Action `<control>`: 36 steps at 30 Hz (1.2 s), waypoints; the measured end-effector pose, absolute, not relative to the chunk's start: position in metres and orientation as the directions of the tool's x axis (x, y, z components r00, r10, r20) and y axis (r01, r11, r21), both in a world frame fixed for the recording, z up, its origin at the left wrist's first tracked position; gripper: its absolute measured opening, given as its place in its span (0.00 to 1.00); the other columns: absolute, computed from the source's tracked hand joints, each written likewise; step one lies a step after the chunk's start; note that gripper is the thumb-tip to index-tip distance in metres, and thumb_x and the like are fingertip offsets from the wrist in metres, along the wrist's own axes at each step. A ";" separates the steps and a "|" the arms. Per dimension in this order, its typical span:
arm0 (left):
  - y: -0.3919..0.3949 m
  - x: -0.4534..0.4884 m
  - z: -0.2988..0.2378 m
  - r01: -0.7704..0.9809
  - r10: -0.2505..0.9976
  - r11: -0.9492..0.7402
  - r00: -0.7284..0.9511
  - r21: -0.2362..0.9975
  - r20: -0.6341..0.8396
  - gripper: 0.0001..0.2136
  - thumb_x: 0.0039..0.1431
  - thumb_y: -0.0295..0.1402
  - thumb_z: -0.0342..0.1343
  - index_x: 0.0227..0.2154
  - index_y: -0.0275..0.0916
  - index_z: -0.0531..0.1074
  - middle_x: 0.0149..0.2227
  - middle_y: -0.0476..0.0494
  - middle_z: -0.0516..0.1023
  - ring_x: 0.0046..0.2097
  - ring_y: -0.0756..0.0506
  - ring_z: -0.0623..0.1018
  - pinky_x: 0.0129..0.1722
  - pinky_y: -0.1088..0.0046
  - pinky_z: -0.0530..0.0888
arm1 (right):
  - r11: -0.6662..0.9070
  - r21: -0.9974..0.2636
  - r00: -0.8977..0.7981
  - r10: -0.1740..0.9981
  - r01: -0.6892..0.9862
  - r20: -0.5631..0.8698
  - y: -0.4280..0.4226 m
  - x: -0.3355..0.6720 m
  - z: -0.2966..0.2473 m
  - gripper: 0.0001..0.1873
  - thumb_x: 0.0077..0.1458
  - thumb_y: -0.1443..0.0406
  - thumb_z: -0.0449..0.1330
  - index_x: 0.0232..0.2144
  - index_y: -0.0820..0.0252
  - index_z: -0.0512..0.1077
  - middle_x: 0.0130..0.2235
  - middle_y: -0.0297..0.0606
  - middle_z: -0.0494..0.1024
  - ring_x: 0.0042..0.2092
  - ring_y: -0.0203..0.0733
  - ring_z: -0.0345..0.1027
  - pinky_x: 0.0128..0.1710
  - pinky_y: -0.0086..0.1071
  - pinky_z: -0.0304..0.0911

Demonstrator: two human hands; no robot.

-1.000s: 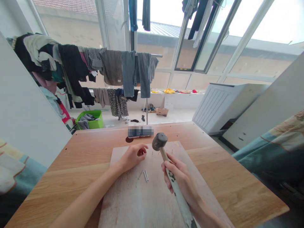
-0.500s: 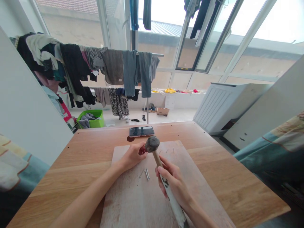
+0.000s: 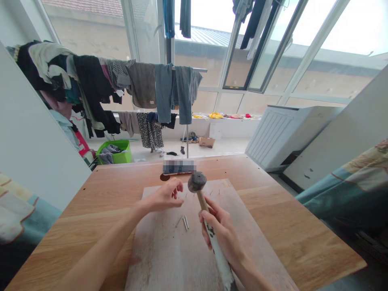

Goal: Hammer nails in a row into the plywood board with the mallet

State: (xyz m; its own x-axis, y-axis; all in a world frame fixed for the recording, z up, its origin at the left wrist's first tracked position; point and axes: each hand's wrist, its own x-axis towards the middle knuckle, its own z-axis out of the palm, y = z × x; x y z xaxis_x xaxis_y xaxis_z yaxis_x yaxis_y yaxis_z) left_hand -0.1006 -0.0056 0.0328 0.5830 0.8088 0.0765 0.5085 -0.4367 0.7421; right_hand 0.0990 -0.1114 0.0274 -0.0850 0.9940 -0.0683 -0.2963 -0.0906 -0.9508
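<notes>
My right hand (image 3: 220, 224) is wrapped round the handle of a mallet (image 3: 197, 182) with a dark round head and a pale, paint-worn handle. The mallet's head is raised over a wooden board (image 3: 157, 254). My left hand (image 3: 167, 195) hovers at the board's far left part, thumb and fingers apart, with nothing seen between them. Several thin nails (image 3: 219, 191) stand upright in a row near the board's far edge, partly behind the mallet head. Loose nails (image 3: 185, 223) lie on the board between my two hands.
The board lies on a wooden table (image 3: 273, 210). A phone (image 3: 179, 167), blurred out, lies beyond the board beside a dark round hole (image 3: 165, 177). Past the table are a drying rack with clothes (image 3: 144, 85), a green basket (image 3: 123, 157) and a white cabinet-like appliance (image 3: 269, 133).
My left hand has drawn back to the left and opened its fingers, away from the nail row. The mallet has shifted slightly right in my right hand.
</notes>
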 end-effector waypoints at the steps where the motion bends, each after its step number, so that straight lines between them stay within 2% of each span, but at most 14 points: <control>1: -0.011 -0.101 0.040 0.543 0.758 -0.484 0.652 0.686 0.019 0.11 0.50 0.31 0.61 0.37 0.41 0.68 0.38 0.49 0.70 0.35 0.48 0.73 0.35 0.72 0.71 | -0.079 -0.952 -0.054 0.996 -0.296 -0.066 -0.111 0.100 0.029 0.29 0.56 0.55 0.64 0.57 0.59 0.70 0.26 0.26 0.69 0.14 0.27 0.57 0.09 0.21 0.57; 3: -0.024 -0.098 0.052 0.575 0.651 -0.571 0.752 0.586 -0.102 0.11 0.47 0.30 0.62 0.36 0.43 0.71 0.39 0.49 0.70 0.38 0.46 0.73 0.36 0.71 0.70 | -0.062 -0.957 -0.010 0.998 -0.282 -0.062 -0.110 0.102 0.031 0.26 0.56 0.55 0.63 0.55 0.60 0.71 0.26 0.26 0.69 0.14 0.27 0.57 0.10 0.22 0.57; 6: -0.041 -0.085 0.057 0.592 0.598 -0.635 0.784 0.497 -0.170 0.08 0.47 0.28 0.60 0.33 0.43 0.73 0.39 0.48 0.71 0.38 0.44 0.74 0.35 0.70 0.69 | -0.043 -0.965 0.023 0.998 -0.260 -0.051 -0.109 0.105 0.032 0.25 0.57 0.57 0.62 0.54 0.62 0.72 0.26 0.27 0.70 0.15 0.27 0.57 0.10 0.21 0.57; 10: -0.048 -0.073 0.049 0.564 0.576 -0.664 0.805 0.491 -0.144 0.04 0.48 0.27 0.59 0.26 0.42 0.70 0.38 0.48 0.72 0.39 0.44 0.75 0.36 0.70 0.69 | -0.014 -0.967 0.019 1.000 -0.254 -0.020 -0.110 0.105 0.030 0.30 0.58 0.56 0.62 0.59 0.63 0.68 0.21 0.24 0.67 0.15 0.28 0.56 0.10 0.22 0.57; 14: -0.045 -0.075 0.051 0.570 0.587 -0.655 0.797 0.496 -0.141 0.04 0.49 0.26 0.58 0.26 0.41 0.69 0.35 0.49 0.74 0.36 0.45 0.74 0.34 0.71 0.68 | -0.016 -0.962 -0.025 1.000 -0.271 -0.009 -0.112 0.102 0.028 0.29 0.58 0.55 0.63 0.58 0.62 0.69 0.23 0.24 0.67 0.15 0.28 0.57 0.10 0.22 0.57; 18: -0.031 -0.087 0.057 0.551 0.644 -0.565 0.759 0.614 -0.089 0.04 0.51 0.27 0.57 0.31 0.41 0.70 0.29 0.51 0.75 0.31 0.48 0.74 0.30 0.74 0.68 | -0.028 -0.958 -0.025 0.999 -0.286 -0.022 -0.112 0.101 0.029 0.29 0.57 0.55 0.64 0.57 0.62 0.69 0.25 0.25 0.68 0.14 0.26 0.57 0.09 0.21 0.57; 22: -0.004 -0.106 0.042 0.390 0.794 -0.419 0.595 0.820 0.123 0.07 0.56 0.32 0.58 0.38 0.39 0.72 0.33 0.49 0.77 0.34 0.49 0.76 0.37 0.73 0.74 | -0.038 -0.961 -0.022 0.999 -0.276 -0.033 -0.112 0.101 0.032 0.23 0.57 0.55 0.64 0.51 0.62 0.71 0.25 0.25 0.68 0.15 0.26 0.57 0.10 0.21 0.56; 24: 0.007 -0.114 0.029 0.345 0.854 -0.360 0.495 0.867 0.158 0.09 0.56 0.35 0.59 0.38 0.37 0.73 0.34 0.47 0.78 0.35 0.48 0.77 0.39 0.71 0.76 | -0.036 -0.961 -0.017 0.999 -0.273 -0.032 -0.113 0.100 0.033 0.22 0.57 0.55 0.63 0.49 0.62 0.71 0.26 0.26 0.68 0.15 0.26 0.57 0.10 0.21 0.56; 29: 0.015 -0.120 0.008 0.361 0.866 -0.361 0.471 0.860 0.166 0.07 0.55 0.36 0.60 0.31 0.36 0.76 0.33 0.46 0.80 0.35 0.48 0.78 0.40 0.72 0.76 | -0.047 -0.961 -0.014 0.999 -0.273 -0.045 -0.112 0.100 0.031 0.23 0.56 0.55 0.64 0.50 0.61 0.71 0.26 0.26 0.68 0.15 0.26 0.57 0.10 0.20 0.56; 36: 0.009 -0.113 0.011 0.340 0.849 -0.410 0.480 0.846 0.219 0.04 0.54 0.31 0.59 0.30 0.36 0.76 0.32 0.46 0.80 0.35 0.48 0.78 0.40 0.72 0.75 | -0.041 -0.960 -0.041 0.999 -0.277 -0.031 -0.112 0.100 0.031 0.28 0.56 0.55 0.64 0.55 0.62 0.69 0.26 0.25 0.68 0.15 0.26 0.57 0.09 0.20 0.56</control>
State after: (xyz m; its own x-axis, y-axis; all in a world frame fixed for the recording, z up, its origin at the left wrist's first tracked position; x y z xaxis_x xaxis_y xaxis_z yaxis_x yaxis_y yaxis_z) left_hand -0.1129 0.0092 0.0115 0.4804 0.8494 0.2186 0.3404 -0.4102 0.8461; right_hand 0.0997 -0.1118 0.0314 -0.0409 0.9987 -0.0313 -0.2772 -0.0414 -0.9599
